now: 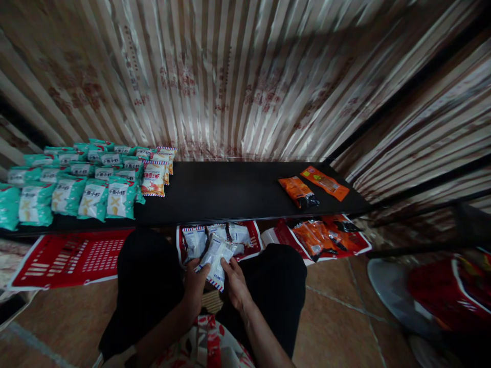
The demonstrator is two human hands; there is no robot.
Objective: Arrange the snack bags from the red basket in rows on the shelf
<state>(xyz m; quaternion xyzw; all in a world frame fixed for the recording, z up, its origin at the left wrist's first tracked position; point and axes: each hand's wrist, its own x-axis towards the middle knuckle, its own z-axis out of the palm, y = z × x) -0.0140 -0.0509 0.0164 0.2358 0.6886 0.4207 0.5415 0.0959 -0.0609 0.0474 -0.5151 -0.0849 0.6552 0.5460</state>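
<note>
Head cam: we hold a silvery-white plastic packet w/ red-blue striped ends, low, approx. 6 o'clock in view, betw. L hand & R hand; both grips narrow, pinching packet's sides. 12 o'clock of hands: red, white-edged container w/ similar packets. Beyond, flat black shelf: teal-and-white plastic packets at 10, two orange plastic packets at 1–2.

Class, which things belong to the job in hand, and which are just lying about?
Probably the job:
held packet
similar packets beyond it
red container holding those
striped packets on shelf

Apparently lying about:
dark object, left edge
pale object, lower right
</note>
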